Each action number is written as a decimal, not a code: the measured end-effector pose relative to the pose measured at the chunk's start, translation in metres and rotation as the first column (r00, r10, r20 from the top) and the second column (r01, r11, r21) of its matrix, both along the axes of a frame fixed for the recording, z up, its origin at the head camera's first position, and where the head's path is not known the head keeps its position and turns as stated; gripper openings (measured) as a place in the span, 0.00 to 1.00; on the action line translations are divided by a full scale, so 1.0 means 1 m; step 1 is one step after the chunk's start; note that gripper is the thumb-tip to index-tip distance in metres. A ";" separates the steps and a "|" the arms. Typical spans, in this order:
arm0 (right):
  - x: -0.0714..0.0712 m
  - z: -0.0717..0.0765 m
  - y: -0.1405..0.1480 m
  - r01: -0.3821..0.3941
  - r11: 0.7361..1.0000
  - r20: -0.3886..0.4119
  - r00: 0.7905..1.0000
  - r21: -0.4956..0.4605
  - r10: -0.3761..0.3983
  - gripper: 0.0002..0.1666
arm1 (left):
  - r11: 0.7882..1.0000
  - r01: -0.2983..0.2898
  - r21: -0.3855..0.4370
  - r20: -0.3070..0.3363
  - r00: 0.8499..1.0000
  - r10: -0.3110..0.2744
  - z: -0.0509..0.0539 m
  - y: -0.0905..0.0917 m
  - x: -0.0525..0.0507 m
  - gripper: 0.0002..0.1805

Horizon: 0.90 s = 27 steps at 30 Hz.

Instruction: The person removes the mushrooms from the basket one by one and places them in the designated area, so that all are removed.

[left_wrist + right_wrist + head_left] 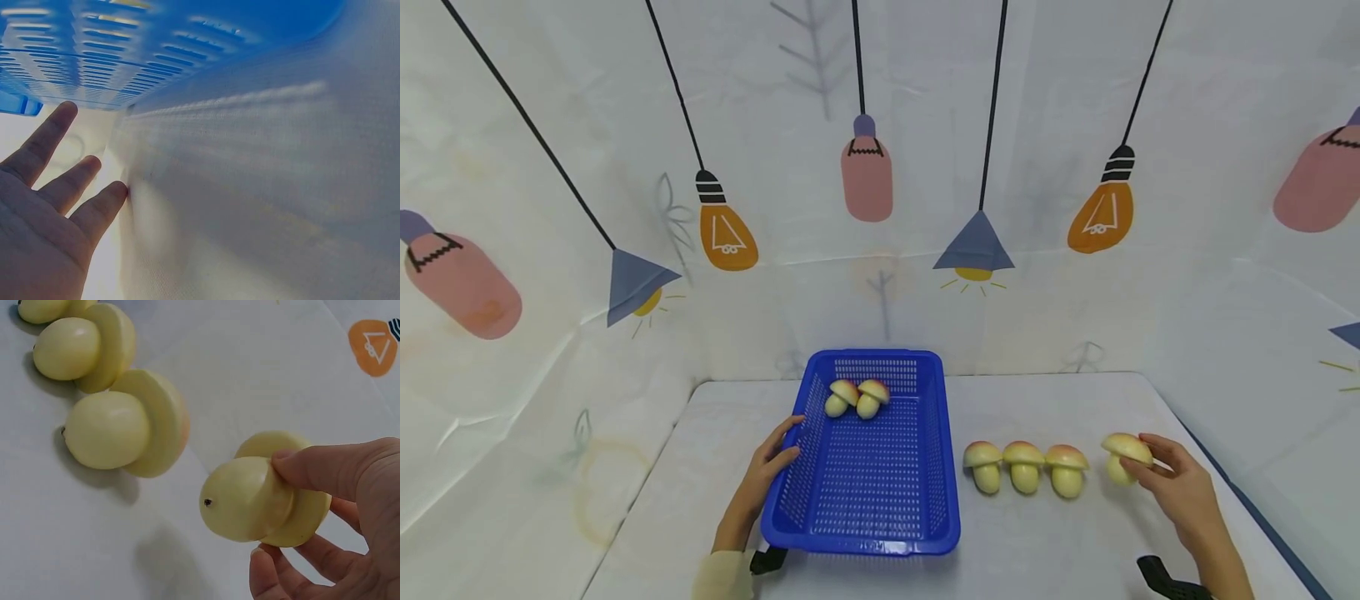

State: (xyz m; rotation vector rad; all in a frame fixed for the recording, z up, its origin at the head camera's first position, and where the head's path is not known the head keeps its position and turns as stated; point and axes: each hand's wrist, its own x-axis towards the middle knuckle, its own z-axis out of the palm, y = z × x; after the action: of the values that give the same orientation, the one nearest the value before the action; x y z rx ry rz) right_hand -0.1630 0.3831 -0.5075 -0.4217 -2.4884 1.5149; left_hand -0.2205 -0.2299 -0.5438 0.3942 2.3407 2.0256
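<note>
My right hand (1183, 487) pinches a toy mushroom (1122, 450) between thumb and fingers, at the right of the table. In the right wrist view, the held mushroom (247, 497) has a pale yellow stem with a dark dot at its end, and its shadow falls apart from it. To its left lie three more mushrooms (1024, 465) in a row, with reddish-yellow caps. A blue plastic basket (951, 500) stands at centre, two mushrooms (868, 398) near its far end. My left hand (760, 479) touches the basket's left rim; its visible fingers (94, 209) look straight in the left wrist view.
A white-covered table (1045, 550) carries everything. Behind it and at the sides hangs a pale sheet (910, 308) printed with lamps and bulbs. Dark straps (1172, 579) show at both wrists.
</note>
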 end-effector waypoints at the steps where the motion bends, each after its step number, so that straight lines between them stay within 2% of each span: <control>1: 0.000 -0.001 0.001 0.005 1.000 0.005 1.000 0.006 -0.005 0.43 | 1.000 0.000 0.000 0.001 1.000 0.000 0.000 0.000 0.000 0.30; 8: -0.001 -0.011 0.008 0.010 0.999 0.035 0.999 0.032 -0.011 0.43 | 1.000 0.009 0.005 0.000 1.000 -0.009 -0.001 -0.001 0.001 0.30; 14: 0.000 -0.020 0.011 -0.057 0.997 0.030 0.998 0.046 0.055 0.42 | 1.000 0.009 0.004 -0.002 1.000 -0.009 -0.001 -0.001 0.000 0.30; 20: -0.004 -0.023 0.009 -0.107 0.987 0.086 0.992 0.116 0.098 0.43 | 1.000 0.003 0.004 0.004 1.000 -0.003 -0.001 -0.001 0.000 0.30; 27: -0.004 -0.020 0.006 -0.163 0.979 0.146 0.979 0.121 0.144 0.44 | 1.000 0.001 0.000 0.010 1.000 -0.001 0.000 0.000 0.001 0.31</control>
State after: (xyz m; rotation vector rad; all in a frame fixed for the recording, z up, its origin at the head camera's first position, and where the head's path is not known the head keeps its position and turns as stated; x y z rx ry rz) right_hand -0.1675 0.3892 -0.5279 -0.3275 -2.7674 1.4055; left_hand -0.2199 -0.2300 -0.5441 0.3844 2.3344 2.0220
